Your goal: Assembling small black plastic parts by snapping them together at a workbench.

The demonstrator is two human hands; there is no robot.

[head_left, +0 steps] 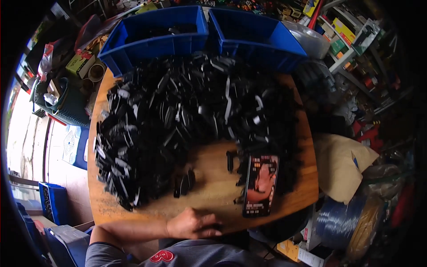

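Note:
My left hand [193,224] rests at the near edge of the wooden table [213,164], its forearm coming in from the left. Its fingers are loosely bent and a little apart, and I see nothing held in them. Just beyond it lie a few loose black plastic pieces [184,183], apart from the heap. A large heap of black pieces [178,107] curves around the bare wood in the middle. At the right, a phone [261,186] with a lit screen leans on or lies against the heap. My right hand does not show.
Two blue bins stand at the far edge, the left bin [153,46] and the right bin [262,51], with dark pieces inside the left one. A beige sack [340,162] and a wire spool [338,224] are at the right. A blue crate [54,204] stands on the floor at left.

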